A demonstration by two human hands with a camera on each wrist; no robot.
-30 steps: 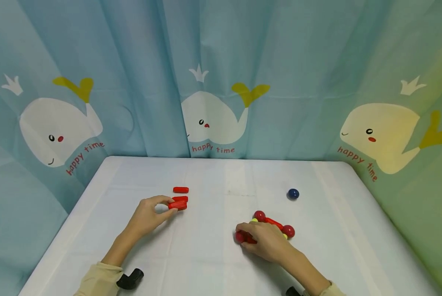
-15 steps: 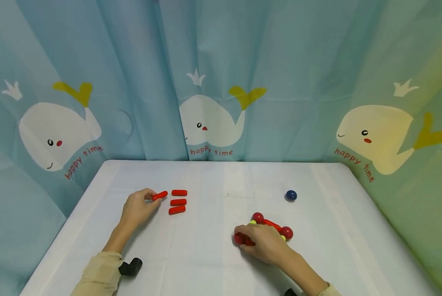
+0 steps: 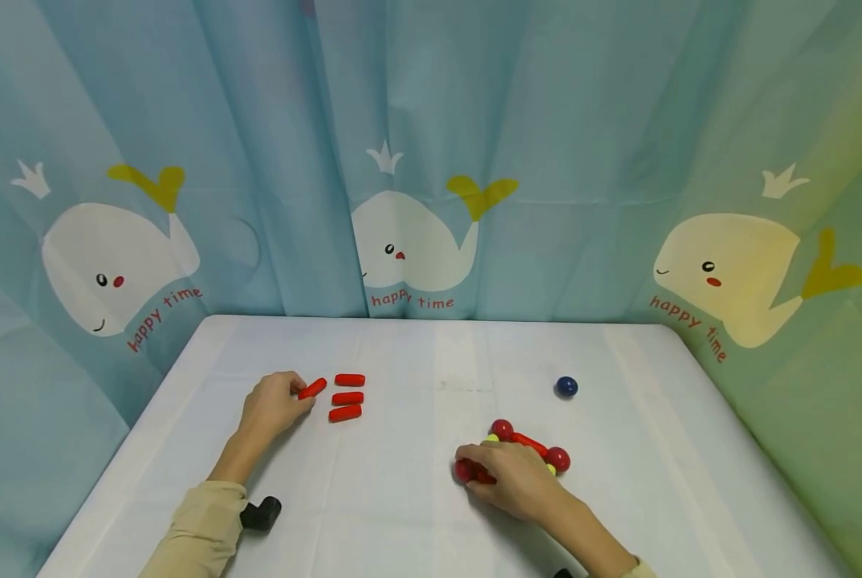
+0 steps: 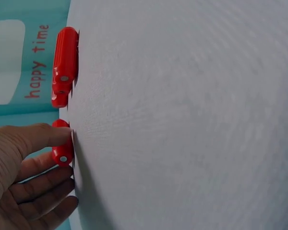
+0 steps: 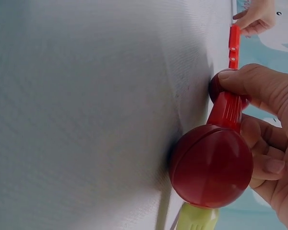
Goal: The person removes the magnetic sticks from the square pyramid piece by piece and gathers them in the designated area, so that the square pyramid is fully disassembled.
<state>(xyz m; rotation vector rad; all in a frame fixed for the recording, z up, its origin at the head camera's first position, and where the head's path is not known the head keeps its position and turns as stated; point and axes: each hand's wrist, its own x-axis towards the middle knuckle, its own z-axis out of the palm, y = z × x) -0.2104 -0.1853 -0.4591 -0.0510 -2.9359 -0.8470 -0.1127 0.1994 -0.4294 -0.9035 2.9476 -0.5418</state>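
My left hand (image 3: 272, 405) pinches a short red rod (image 3: 313, 388) at the left of the table, thumb over it and a finger behind in the left wrist view. Just right of it, three similar red rods (image 3: 347, 398) lie in a loose column. My right hand (image 3: 518, 478) grips a magnetic-looking frame of balls and rods. Its thumb presses on a dark red ball (image 5: 215, 88). From there a red rod (image 5: 226, 111) joins a nearer dark red ball (image 5: 211, 165), with a yellow-green rod (image 5: 197, 218) beyond. The hand covers part of the frame in the head view.
A dark blue ball (image 3: 567, 387) sits alone behind the frame, toward the right. Everything rests on a white-covered table (image 3: 402, 498). A blue-green curtain (image 3: 431, 96) printed with whales stands around its back and sides.
My left hand has carried one red rod leftward, away from the other rods, then lowered it slightly toward the table. My right hand stays on the frame in the same place.
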